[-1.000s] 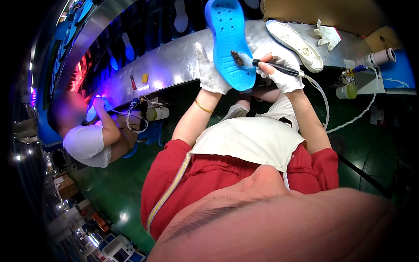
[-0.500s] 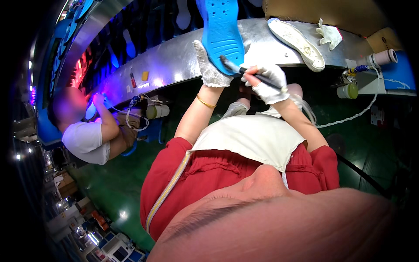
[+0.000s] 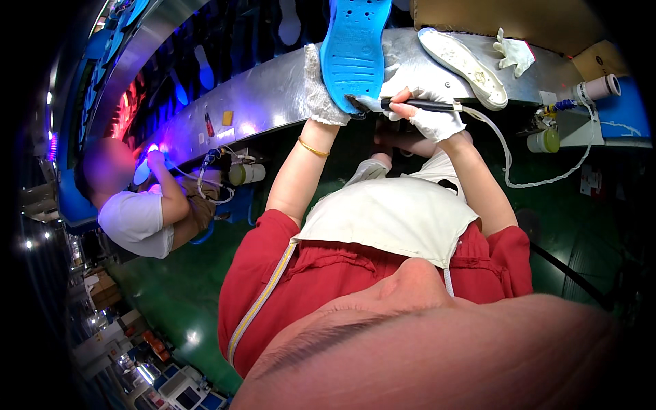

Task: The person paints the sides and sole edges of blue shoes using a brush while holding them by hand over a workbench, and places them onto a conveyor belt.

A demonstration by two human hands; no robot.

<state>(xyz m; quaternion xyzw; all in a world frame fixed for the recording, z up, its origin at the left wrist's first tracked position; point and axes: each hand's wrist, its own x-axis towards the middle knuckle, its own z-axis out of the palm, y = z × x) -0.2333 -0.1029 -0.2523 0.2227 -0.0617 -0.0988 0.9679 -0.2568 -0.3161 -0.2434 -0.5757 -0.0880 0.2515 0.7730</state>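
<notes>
Sole [image 3: 352, 53] looks bright blue; perforated in places; ridged crosswise elsewhere.

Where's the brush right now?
In the head view, upper centre: the brush is in the right hand, bristles at the near end of the blue sole.

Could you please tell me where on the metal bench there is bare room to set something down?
The clearest patch of the metal bench lies between the yellow block and the gloved left hand. It is crowded further right: the blue sole, the right hand with its brush, then the white sole, the loose glove and the brown cardboard.
</notes>
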